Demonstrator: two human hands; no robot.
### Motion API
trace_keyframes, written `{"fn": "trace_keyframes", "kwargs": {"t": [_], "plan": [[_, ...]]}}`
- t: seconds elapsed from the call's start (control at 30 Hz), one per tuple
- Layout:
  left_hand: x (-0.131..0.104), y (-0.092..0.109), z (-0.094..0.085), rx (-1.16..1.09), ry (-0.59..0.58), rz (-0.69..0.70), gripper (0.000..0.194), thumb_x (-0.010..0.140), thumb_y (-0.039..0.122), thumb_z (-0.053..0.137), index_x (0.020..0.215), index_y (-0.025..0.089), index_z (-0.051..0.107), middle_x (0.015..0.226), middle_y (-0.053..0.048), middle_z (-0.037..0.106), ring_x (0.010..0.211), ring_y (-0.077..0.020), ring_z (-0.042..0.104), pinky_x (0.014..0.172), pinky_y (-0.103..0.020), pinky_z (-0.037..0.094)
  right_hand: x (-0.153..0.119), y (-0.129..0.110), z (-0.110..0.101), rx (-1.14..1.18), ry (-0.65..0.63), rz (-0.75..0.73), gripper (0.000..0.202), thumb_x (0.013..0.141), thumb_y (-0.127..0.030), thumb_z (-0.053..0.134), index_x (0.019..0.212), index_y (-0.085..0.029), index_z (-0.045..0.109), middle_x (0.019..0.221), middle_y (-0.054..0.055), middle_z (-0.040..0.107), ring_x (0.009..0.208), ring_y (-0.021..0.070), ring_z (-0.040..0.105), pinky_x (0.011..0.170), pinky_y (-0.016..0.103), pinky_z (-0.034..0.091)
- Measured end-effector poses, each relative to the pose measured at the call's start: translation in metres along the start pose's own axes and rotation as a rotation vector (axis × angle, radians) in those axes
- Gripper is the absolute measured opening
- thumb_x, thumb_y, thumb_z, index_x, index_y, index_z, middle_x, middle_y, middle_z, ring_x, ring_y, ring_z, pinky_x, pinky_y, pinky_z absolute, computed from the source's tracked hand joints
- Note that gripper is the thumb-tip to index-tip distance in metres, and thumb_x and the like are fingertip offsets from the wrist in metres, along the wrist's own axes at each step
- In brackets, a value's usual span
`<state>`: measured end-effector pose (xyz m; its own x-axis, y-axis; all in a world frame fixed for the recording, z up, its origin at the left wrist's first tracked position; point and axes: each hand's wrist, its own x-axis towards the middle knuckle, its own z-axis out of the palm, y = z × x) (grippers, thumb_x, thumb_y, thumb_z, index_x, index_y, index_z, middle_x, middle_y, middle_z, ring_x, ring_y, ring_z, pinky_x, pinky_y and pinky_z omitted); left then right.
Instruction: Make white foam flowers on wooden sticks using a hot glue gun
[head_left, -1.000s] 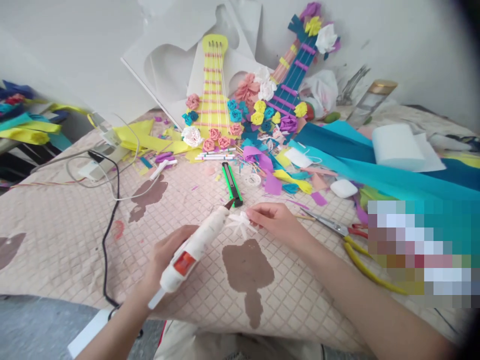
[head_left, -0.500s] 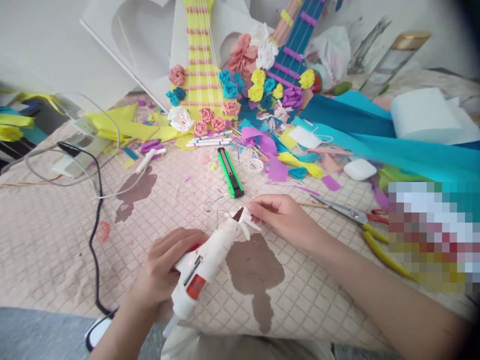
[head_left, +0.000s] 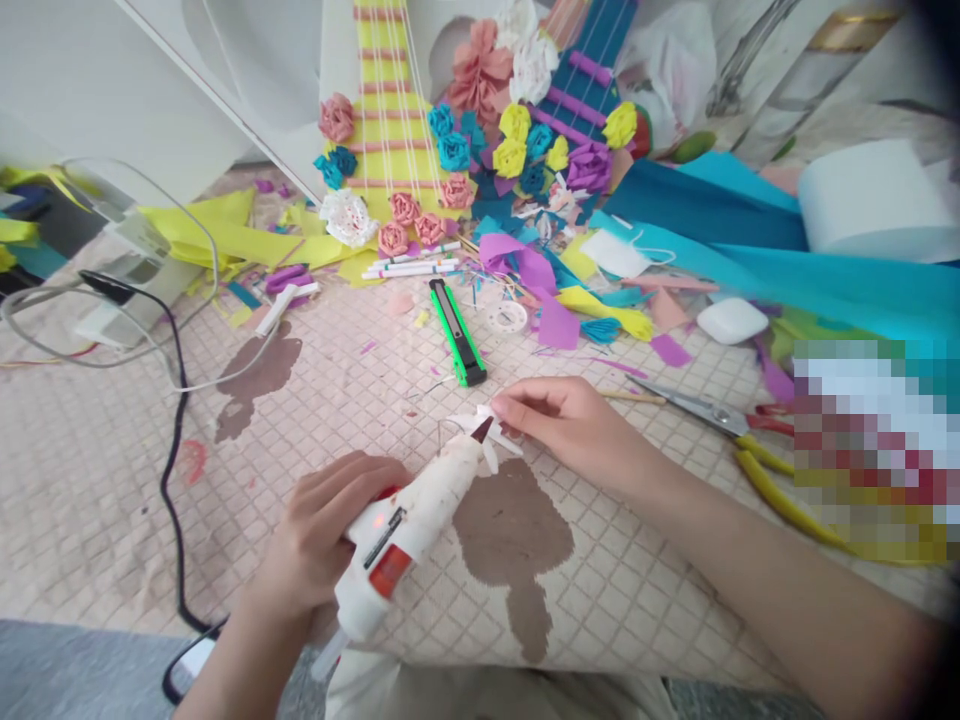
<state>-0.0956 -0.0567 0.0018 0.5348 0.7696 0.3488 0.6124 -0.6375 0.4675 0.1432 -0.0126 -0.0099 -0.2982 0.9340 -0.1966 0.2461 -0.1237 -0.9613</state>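
Observation:
Wrapped round the handle of a white glue gun [head_left: 420, 520], my left hand [head_left: 330, 520] holds it pointing up and to the right. The dark nozzle is at a small white paper piece [head_left: 491, 440] with several thin strips. My right hand [head_left: 559, 425] pinches this piece between thumb and fingertips, to the right of the nozzle. Just beyond lies a green and black cutter [head_left: 457, 335] on the quilted cloth.
Scissors [head_left: 694, 405] and yellow-handled pliers [head_left: 787, 500] lie to the right. Guitar-shaped paper crafts [head_left: 390, 110] stand at the back among coloured scraps. A black cable [head_left: 176, 470] runs down the left. A white roll [head_left: 870, 205] sits at the back right.
The view has shifted slightly. The white paper piece has turned a little at the nozzle, with its strips more spread. Both hands keep their hold.

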Motion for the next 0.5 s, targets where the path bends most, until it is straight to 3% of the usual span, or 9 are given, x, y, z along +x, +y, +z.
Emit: {"fn": "trace_keyframes", "kwargs": {"t": [0.5], "plan": [[-0.0012, -0.0049, 0.0002, -0.011, -0.052, -0.003, 0.01, 0.078, 0.014, 0.048, 0.086, 0.014, 0.054, 0.081, -0.007, 0.064, 0.073, -0.0157, 0.061, 0.063, -0.026, 0.048, 0.0003, 0.0003, 0.0006, 0.024, -0.01, 0.001, 0.028, 0.08, -0.042, 0.055, 0.075, -0.017, 0.065, 0.065, 0.0, 0.058, 0.059, 0.0102, 0.051, 0.054, 0.022, 0.037]]}}
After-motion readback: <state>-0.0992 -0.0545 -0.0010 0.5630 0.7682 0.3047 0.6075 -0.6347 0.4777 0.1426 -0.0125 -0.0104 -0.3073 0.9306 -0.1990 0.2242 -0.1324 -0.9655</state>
